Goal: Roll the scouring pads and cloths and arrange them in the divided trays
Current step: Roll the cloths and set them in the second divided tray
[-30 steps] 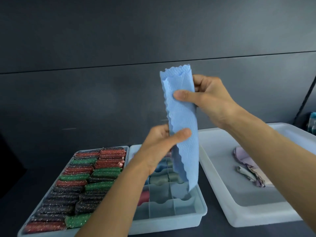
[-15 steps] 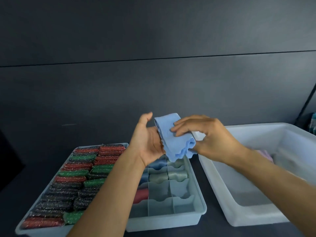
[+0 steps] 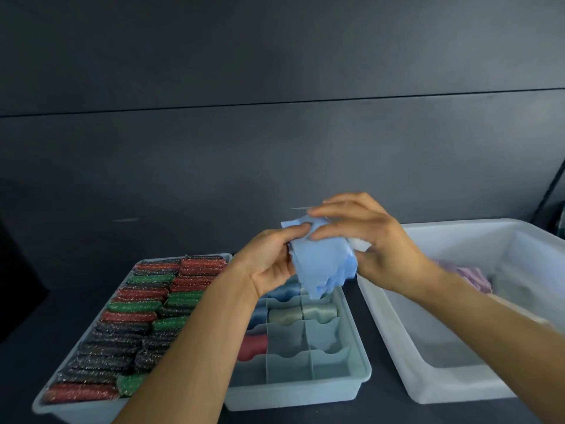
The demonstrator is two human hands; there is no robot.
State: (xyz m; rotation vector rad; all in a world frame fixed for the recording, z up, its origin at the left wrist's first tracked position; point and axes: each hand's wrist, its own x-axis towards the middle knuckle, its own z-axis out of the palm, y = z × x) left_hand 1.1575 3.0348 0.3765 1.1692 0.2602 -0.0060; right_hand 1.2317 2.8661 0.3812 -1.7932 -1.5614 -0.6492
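I see both forearms angled inward above the divided tray [image 3: 290,396], left grip [image 3: 269,261] and right grip [image 3: 376,243] each pinching the bunched blue cloth [image 3: 321,264] held between them.

pad tray [image 3: 42,403] left | divided tray [image 3: 357,341] middle | bin [image 3: 394,328] right
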